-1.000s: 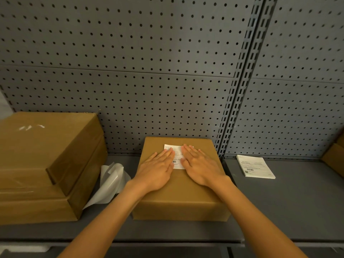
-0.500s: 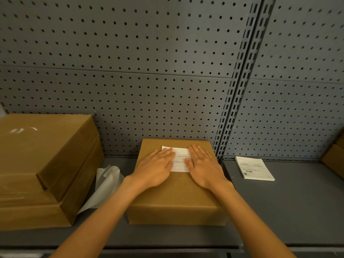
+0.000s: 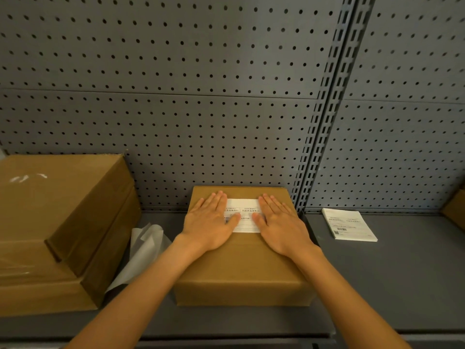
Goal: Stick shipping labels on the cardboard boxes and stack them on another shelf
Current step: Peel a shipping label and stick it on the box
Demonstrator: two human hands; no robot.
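A small brown cardboard box (image 3: pixel 241 270) sits in the middle of the grey shelf. A white shipping label (image 3: pixel 245 215) lies flat on the far part of its top. My left hand (image 3: pixel 211 222) rests palm down on the label's left end, fingers straight and together. My right hand (image 3: pixel 281 225) lies flat on the label's right end in the same way. Between the two thumbs the label's printed middle shows. A stack of unused white labels (image 3: pixel 348 224) lies on the shelf to the right of the box.
Two larger cardboard boxes (image 3: pixel 57 222) are stacked at the left. Crumpled white backing paper (image 3: pixel 143 245) lies between them and the small box. A box corner (image 3: pixel 455 210) shows at the far right. Grey pegboard (image 3: pixel 201 96) forms the back wall, with a slotted upright (image 3: pixel 324 122).
Both hands have slid apart along the label, the left one leftward and the right one rightward, so more of the label shows between them. The view has shifted slightly.
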